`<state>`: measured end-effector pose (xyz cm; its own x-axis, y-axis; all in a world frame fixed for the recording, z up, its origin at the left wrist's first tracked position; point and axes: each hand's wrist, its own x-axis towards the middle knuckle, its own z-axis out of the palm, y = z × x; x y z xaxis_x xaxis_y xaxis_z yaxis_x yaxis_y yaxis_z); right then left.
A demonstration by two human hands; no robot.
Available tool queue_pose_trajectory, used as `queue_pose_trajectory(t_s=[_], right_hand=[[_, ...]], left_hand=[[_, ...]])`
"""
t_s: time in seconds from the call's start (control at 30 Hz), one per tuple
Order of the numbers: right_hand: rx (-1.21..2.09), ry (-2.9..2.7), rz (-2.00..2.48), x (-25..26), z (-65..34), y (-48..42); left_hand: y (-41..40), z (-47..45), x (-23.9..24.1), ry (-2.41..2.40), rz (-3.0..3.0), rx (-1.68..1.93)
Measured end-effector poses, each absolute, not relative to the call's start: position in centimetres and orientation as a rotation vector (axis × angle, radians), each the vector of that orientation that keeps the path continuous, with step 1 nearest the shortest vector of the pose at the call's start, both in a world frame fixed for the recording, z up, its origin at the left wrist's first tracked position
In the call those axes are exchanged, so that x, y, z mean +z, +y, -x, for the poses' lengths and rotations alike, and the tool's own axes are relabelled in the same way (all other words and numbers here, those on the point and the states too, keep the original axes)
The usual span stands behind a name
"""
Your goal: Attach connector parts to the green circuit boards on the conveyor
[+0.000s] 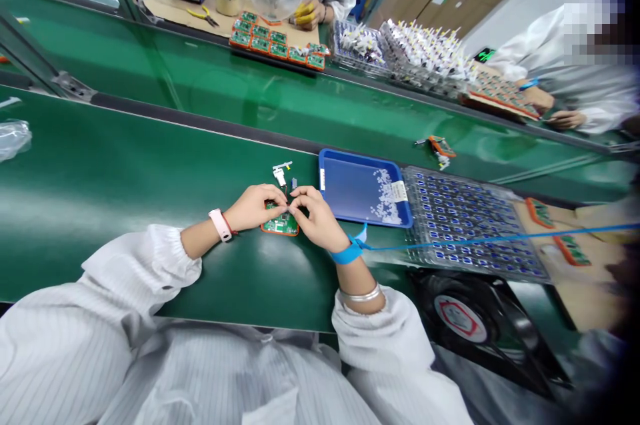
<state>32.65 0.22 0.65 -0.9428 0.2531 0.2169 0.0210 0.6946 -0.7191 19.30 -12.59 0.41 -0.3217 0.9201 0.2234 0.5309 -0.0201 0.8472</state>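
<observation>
A green circuit board [280, 223] with an orange border lies on the green bench mat, and my left hand [253, 208] and my right hand [316, 215] close on its upper edge. Their fingertips meet there and hide part of the board. Just beyond the fingers lie a small white connector with a thin lead [280, 175] and a small blue part [294, 183]. A pink watch [221, 225] sits on my left wrist, while a blue wrist strap [347, 250] on my right trails a blue cord.
To the right stand a blue tray [363, 188] holding white bits and a clear tray of blue parts [460, 222]. A black fan [463, 322] sits below the bench edge. Beyond a green conveyor belt [280, 105], co-workers' hands handle boards among trays.
</observation>
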Motion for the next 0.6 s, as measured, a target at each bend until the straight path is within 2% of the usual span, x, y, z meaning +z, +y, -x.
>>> queue_pose_trajectory(t_s=[0.6], right_hand=[[1.218, -2.693, 0.389, 0.1, -31.8, 0.4]], left_hand=[[-11.8, -19.0, 1.8, 1.994, -1.49, 0.908]])
